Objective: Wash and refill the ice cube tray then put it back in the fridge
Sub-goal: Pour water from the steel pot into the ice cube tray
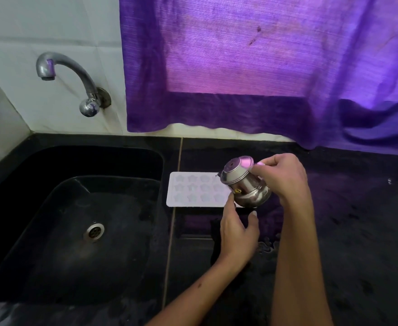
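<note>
A white ice cube tray (194, 189) with star-shaped cells lies flat on the black counter just right of the sink. Over its right end a small steel pot (245, 183) is tilted with its mouth toward the tray. My right hand (285, 177) grips the pot from the right. My left hand (236, 228) sits below the pot with fingers spread, its thumb touching the pot's lower side. Whether water is running out of the pot I cannot tell.
A black sink (80, 220) with a metal drain (94, 231) fills the left. A chrome tap (75, 78) juts from the tiled wall above it. A purple curtain (264, 67) hangs behind the black counter (358, 220).
</note>
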### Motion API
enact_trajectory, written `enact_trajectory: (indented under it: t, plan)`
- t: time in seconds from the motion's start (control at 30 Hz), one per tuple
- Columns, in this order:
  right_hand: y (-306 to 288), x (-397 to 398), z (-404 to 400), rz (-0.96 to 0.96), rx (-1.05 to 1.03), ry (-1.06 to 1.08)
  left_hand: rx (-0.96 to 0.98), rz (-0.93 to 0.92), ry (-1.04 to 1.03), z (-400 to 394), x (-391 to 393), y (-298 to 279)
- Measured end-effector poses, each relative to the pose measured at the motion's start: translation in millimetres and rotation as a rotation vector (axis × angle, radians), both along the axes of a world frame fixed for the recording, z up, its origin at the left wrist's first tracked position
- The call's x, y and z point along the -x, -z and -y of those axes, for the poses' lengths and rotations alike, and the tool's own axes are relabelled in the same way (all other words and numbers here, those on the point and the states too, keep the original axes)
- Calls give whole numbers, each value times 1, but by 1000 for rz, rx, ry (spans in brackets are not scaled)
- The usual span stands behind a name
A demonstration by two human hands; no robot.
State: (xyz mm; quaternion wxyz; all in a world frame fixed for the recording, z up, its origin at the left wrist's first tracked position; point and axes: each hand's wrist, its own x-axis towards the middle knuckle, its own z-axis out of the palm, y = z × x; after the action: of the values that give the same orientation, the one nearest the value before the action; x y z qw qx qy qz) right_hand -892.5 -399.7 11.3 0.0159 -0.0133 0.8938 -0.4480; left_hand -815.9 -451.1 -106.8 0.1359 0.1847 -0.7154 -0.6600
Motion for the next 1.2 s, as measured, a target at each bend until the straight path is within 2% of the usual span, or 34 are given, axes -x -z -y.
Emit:
enact_trajectory:
  t: [0.3, 0.87, 1.2]
  plan:
    - [0, 1, 0, 4, 173, -7, -7, -43, -44, 9, 1, -2]
    - [-4, -15, 30, -66, -139, -72, -61, -39, -63, 11, -3, -2]
    - [-6, -17, 35, -50, -169, -84, -75, -46, -97, 14, -4, -2]
